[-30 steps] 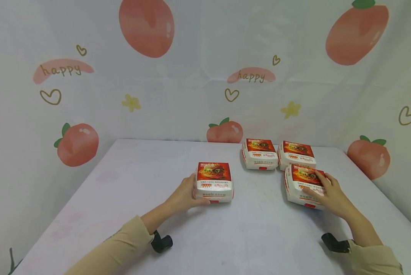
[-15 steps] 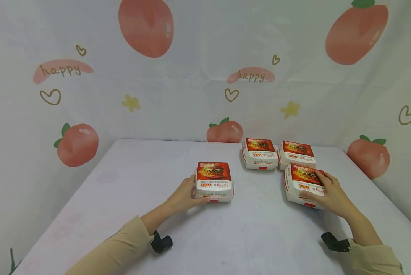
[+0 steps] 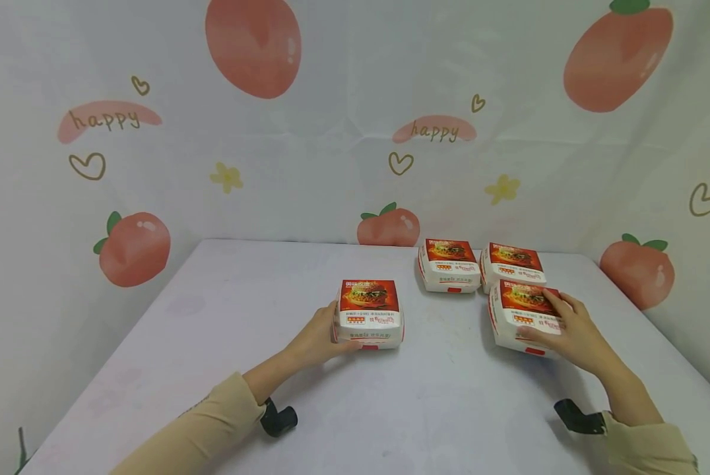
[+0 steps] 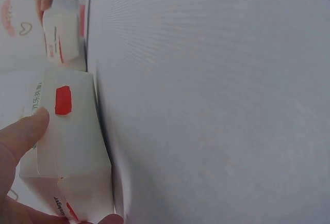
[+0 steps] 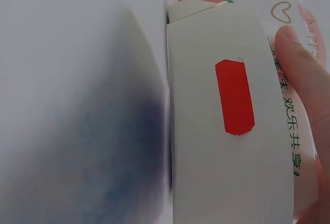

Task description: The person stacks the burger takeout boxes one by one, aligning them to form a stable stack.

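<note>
On the tabletop (image 3: 414,422), the left box (image 3: 369,323) is clamped from 9 o'clock by the left hand (image 3: 321,338); at its 3 o'clock, the right box (image 3: 518,326) is clamped by the right hand (image 3: 580,340). Light, crushable card is suggested, probably best gripped by the walls (image 4: 75,144); white sides and red burger-printed lids (image 3: 368,297) are repeated on the back-left box (image 3: 449,269) and back-right box (image 3: 514,264), toward 2 o'clock.

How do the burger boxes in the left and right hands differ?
The left-hand box faces the head camera nearly squarely; the right-hand box is turned at an angle.
In that view, the left-hand box stands apart; the right-hand box partly hides a rear box.
Both are white with red burger pictures on top.
</note>
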